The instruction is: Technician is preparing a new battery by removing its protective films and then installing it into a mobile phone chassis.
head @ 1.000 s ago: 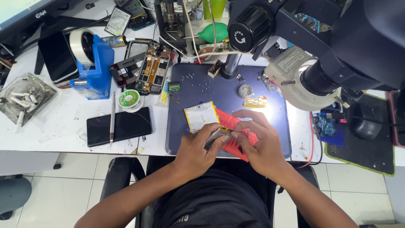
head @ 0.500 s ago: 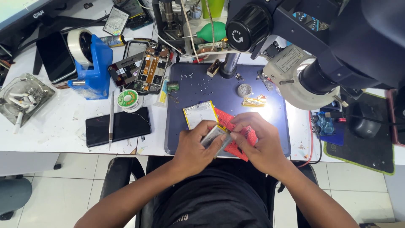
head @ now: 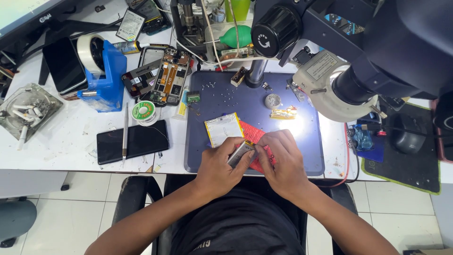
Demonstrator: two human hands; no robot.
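Battery (head: 239, 153), a small silvery pack, sits low in the centre of the frame, pinched between both hands just above the near edge of the mat (head: 311, 156). Left hand (head: 218, 165) cradles it from beneath, fingers curled around its body, apparently to steady it; right hand (head: 282, 160) closes thumb and fingertips on its upper end, seemingly working at something fine there, too small to make out. Directly behind the hands, a red pouch (head: 250, 134) and a pale flat pack (head: 223, 128) lie on the mat within easy reach. Further up, loose screws (head: 222, 92) are scattered across the mat. To the left, a dark phone (head: 134, 140) lies face down with a tool (head: 125, 130) across it, beside a solder spool (head: 143, 112). Farther still, an opened phone (head: 171, 78) and a blue tape dispenser (head: 106, 78); a microscope (head: 358, 52) looms at upper right.
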